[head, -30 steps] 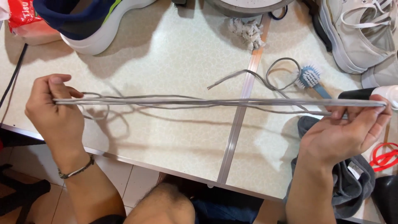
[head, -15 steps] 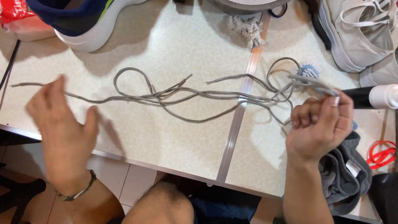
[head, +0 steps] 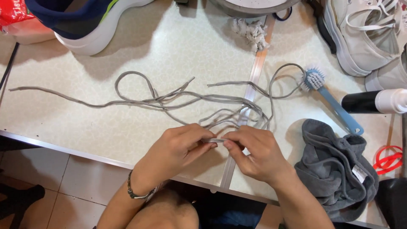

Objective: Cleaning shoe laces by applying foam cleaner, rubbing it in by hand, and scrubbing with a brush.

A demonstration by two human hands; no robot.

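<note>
Both hands, left hand (head: 180, 144) and right hand (head: 254, 150), pinch one stretch of long grey fabric shoelace (head: 169, 101) at six o'clock; most of it sprawls tangled toward twelve on the pale speckled table (head: 85, 123), ungathered.

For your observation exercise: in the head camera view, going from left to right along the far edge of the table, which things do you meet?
Red packet → navy and white shoe → frayed white rag → white sneaker.
</note>
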